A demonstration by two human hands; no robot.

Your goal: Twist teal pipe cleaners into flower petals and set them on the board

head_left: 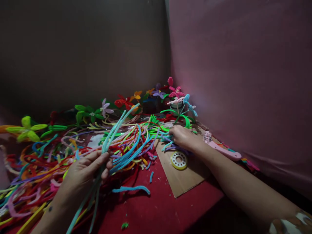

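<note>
My left hand (90, 167) is closed around several pale teal pipe cleaners (113, 131), their long ends rising to the upper right and trailing below the wrist. On the right, my right hand (181, 138) reaches into the far end of a loose bundle of pipe cleaners, its fingers curled. Blue and purple pipe cleaner ends (168, 144) lie right beside those fingers. What the fingertips pinch, if anything, is hidden. Between both hands runs a bundle of blue pipe cleaners (131, 159), among green and pink ones.
A tape roll (179, 160) lies on cardboard (181, 182) over the red tabletop (156, 211). A pink-handled tool (225, 151) rests beyond my right forearm. Finished pipe-cleaner flowers (176, 92) line the back by the walls. Tangled pipe cleaners (31, 182) cover the left side. One short blue piece (133, 188) lies in front.
</note>
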